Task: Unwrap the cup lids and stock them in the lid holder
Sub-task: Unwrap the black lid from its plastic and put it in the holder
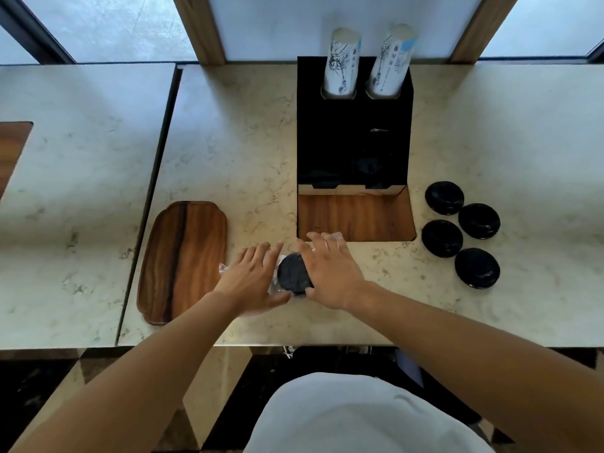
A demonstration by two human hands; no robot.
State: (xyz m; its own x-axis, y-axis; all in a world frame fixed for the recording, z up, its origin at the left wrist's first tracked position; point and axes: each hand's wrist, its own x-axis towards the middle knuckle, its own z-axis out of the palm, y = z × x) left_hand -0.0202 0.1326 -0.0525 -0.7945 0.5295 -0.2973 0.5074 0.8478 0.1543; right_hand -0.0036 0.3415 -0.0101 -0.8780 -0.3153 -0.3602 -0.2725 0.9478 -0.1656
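Note:
A sleeve of black cup lids (292, 276) in clear plastic wrap lies on the marble counter, just in front of the wooden inset. My left hand (253, 279) rests on its left end, where the wrap sticks out. My right hand (330, 269) lies over its right end, fingers spread on the plastic. Both hands touch the wrapped stack. The black lid holder (354, 148) stands behind, with dark lids dimly visible in its lower slots. Several loose black lids (461, 233) lie on the counter to the right.
Two stacks of printed paper cups (341, 65) stand in the holder's top holes. A wooden tray (183, 259) lies left of my hands. A seam (153, 191) splits the counter (490, 132) on the left. The near counter edge runs below my forearms.

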